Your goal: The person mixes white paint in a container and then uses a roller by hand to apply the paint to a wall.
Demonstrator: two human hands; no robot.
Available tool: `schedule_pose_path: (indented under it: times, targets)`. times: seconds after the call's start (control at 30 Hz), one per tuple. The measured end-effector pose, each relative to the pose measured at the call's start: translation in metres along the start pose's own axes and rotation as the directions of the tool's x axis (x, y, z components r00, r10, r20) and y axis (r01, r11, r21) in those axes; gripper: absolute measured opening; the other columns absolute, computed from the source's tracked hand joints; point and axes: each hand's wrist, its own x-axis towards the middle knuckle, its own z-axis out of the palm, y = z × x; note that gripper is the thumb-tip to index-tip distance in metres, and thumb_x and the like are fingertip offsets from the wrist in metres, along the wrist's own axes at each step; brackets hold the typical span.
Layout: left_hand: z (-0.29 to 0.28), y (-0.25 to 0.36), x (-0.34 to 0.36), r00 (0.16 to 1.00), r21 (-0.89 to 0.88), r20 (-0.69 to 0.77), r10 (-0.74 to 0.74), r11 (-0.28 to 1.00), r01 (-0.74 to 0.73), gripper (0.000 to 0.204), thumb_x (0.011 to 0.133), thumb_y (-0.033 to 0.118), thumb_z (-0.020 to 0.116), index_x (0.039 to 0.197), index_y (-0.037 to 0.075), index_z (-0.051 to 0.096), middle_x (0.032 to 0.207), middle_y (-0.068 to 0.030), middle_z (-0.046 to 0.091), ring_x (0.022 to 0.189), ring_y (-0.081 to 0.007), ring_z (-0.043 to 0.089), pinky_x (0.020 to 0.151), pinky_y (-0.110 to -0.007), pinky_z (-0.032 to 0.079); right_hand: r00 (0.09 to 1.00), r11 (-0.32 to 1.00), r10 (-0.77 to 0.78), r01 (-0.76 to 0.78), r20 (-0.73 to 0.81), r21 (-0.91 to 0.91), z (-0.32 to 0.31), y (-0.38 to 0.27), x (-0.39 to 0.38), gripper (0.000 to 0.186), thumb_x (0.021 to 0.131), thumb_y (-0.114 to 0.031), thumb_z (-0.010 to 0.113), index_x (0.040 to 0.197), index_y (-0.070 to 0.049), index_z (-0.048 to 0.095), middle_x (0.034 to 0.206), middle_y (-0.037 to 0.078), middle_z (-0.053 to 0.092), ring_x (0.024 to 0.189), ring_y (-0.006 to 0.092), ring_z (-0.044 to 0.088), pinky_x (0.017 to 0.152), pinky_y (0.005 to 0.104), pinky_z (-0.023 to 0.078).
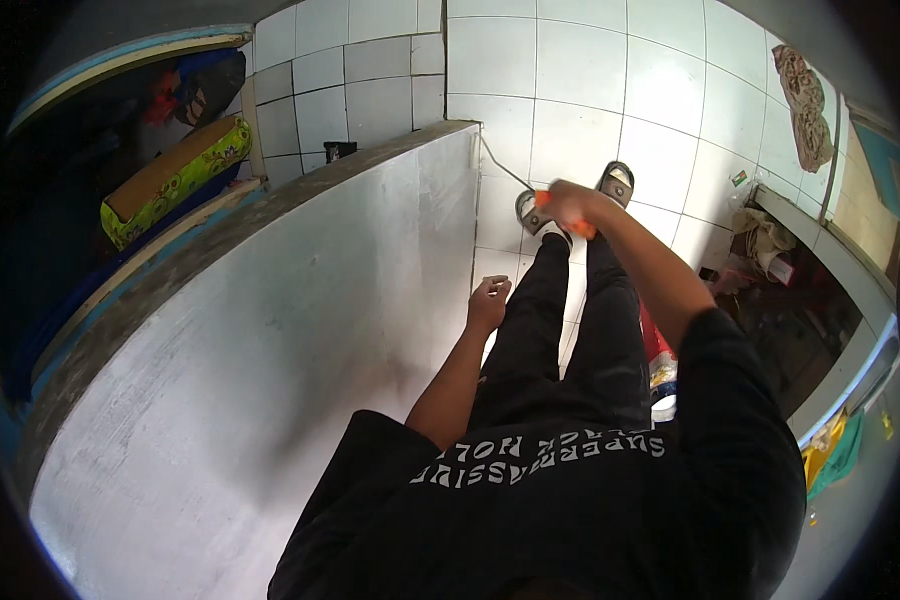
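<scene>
My right hand (573, 204) clasps an orange-handled bent metal rod (542, 198). Slipping could scratch the grey plastered wall (300, 280) near my left hand (488, 304) (loosely half-curled).

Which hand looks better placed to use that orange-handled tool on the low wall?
Probably the right hand: it grips the orange handle, and the tool's metal rod points toward the far end of the low wall. The left hand appears beside the wall, but shows no tool.

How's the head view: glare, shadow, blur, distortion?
Head view: glare on glossy square white floor tiles; soft shadow on the low grey-white wall, its long top edge bowed by fisheye; right hand around the orange tool handle slightly blurred; same view, outer rim dark.
</scene>
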Motion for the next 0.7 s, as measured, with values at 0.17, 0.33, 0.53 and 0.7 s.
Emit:
schedule_pose_path:
  times: [0.17, 0.33, 0.53, 0.7]
  targets:
    - [-0.004, 0.001, -0.004, 1.000, -0.004, -0.008, -0.009, 1.000, 0.009, 0.039, 0.093, 0.035, 0.062, 0.119, 0.006, 0.065, 0.109, -0.0161, 0.069, 0.099, -0.0250, 0.065, 0.088, -0.035, 0.050, 1.000, 0.993, 0.019, -0.018, -0.003, 0.117, 0.017, -0.001, 0.077, 0.035, 0.084, -0.028, 0.063, 0.072, 0.004, 0.065, 0.062, 0.013, 0.064, 0.058, 0.0232, 0.064, 0.054, 0.0392, 0.050]
    - [-0.012, -0.009, -0.012, 0.999, -0.003, -0.047, -0.010, 1.000, 0.010, 0.041, 0.092, 0.036, 0.063, 0.118, 0.005, 0.065, 0.109, -0.0162, 0.068, 0.099, -0.0252, 0.065, 0.088, -0.036, 0.050, 0.990, 0.989, -0.132, 0.135, -0.049, 0.063, 0.013, 0.016, -0.030, 0.023, 0.084, -0.020, 0.062, 0.087, 0.002, 0.066, 0.067, 0.013, 0.063, 0.054, 0.0229, 0.059, 0.052, 0.0385, 0.048]
    - [-0.007, -0.026, -0.004, 0.996, 0.057, -0.060, 0.072, 0.996, -0.068, 0.038, 0.091, 0.038, 0.063, 0.114, 0.008, 0.066, 0.104, -0.0148, 0.070, 0.096, -0.0274, 0.067, 0.085, -0.038, 0.052, 0.984, 0.982, -0.172, 0.168, 0.038, 0.087, -0.030, 0.003, -0.267, 0.053, 0.090, -0.026, 0.062, 0.133, 0.002, 0.050, 0.097, 0.017, 0.067, 0.073, 0.0209, 0.065, 0.073, 0.0361, 0.051]
    - [-0.005, -0.013, -0.009, 0.999, 0.023, -0.032, 0.037, 0.999, -0.037, 0.041, 0.092, 0.036, 0.062, 0.116, 0.004, 0.066, 0.110, -0.0173, 0.069, 0.102, -0.0283, 0.065, 0.090, -0.037, 0.050, 0.992, 0.992, -0.113, 0.110, 0.051, 0.066, -0.030, -0.021, -0.225, 0.037, 0.091, -0.023, 0.062, 0.118, 0.000, 0.055, 0.070, 0.011, 0.061, 0.055, 0.0190, 0.060, 0.052, 0.0343, 0.048]
